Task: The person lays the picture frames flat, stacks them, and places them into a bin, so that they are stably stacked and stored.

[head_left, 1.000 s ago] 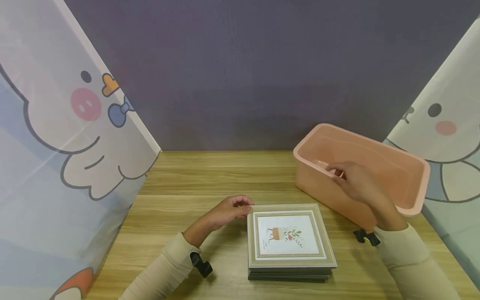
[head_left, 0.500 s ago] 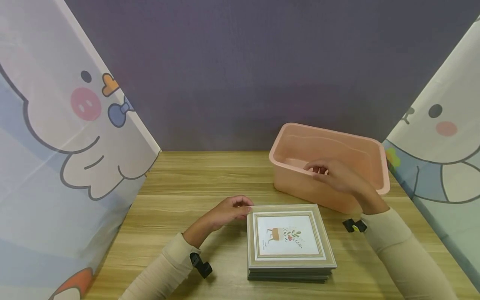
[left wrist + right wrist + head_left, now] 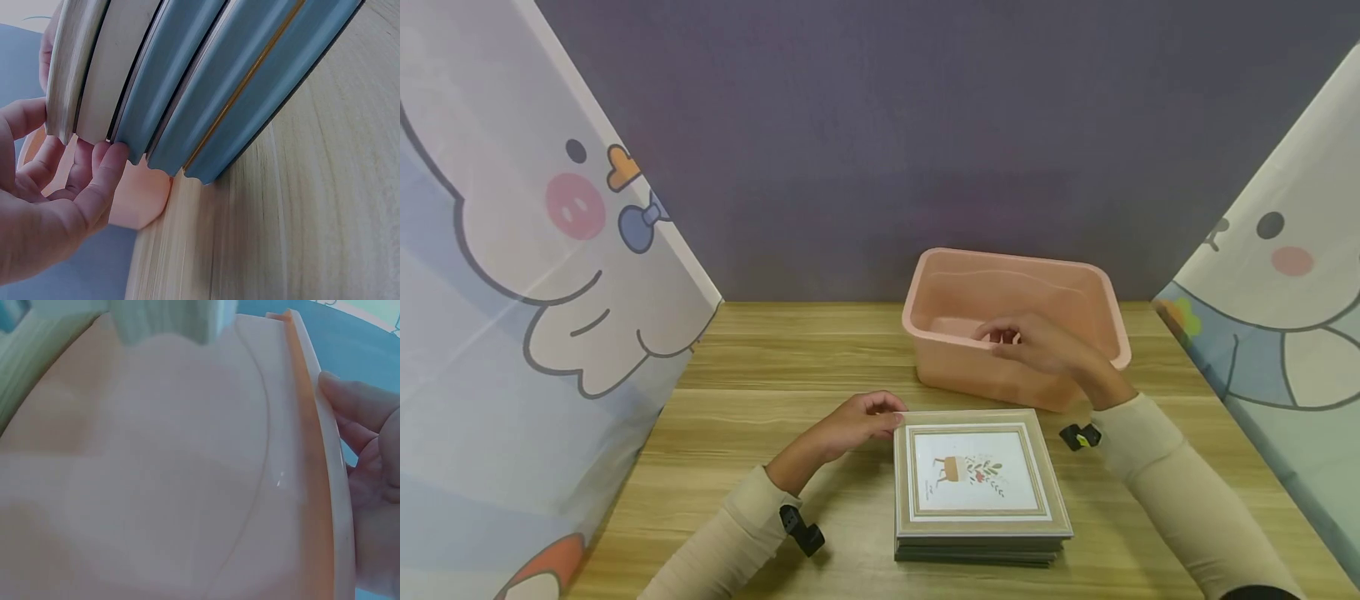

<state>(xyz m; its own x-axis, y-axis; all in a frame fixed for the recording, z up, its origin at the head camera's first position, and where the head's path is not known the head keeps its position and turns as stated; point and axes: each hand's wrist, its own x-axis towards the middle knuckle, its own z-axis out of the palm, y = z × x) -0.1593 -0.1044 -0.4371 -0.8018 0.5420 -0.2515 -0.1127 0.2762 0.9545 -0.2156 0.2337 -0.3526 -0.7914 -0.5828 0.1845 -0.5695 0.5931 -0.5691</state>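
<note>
My left hand [image 3: 853, 429] holds the far left corner of a stack of picture frames [image 3: 983, 469]. In the left wrist view its fingers are bent around the corner of the upper frames [image 3: 169, 81], whose edges are wood-toned, cream and blue-grey. A reddish flower print in a vase with legs shows in the top frame. Farther back, my right hand [image 3: 1037, 342] grips the near rim of a peach plastic bin [image 3: 958, 362]. The right wrist view shows the bin's smooth wall [image 3: 156, 456] with the hand [image 3: 381, 444] at its rim. Part of the bin's inside is hidden by this hand.
Everything stands on a wood-grain table [image 3: 790, 350]. Behind it rises a dark wall [image 3: 880, 150]. Cartoon-printed curtains hang along the left [image 3: 505, 333] and right sides. The bin's back stands close to the dark wall, and the frames lie just in front of the bin.
The bin has slid left across the table with my right hand on its rim, coming behind the frames and turning slightly. My left hand and the stack have stayed in place.
</note>
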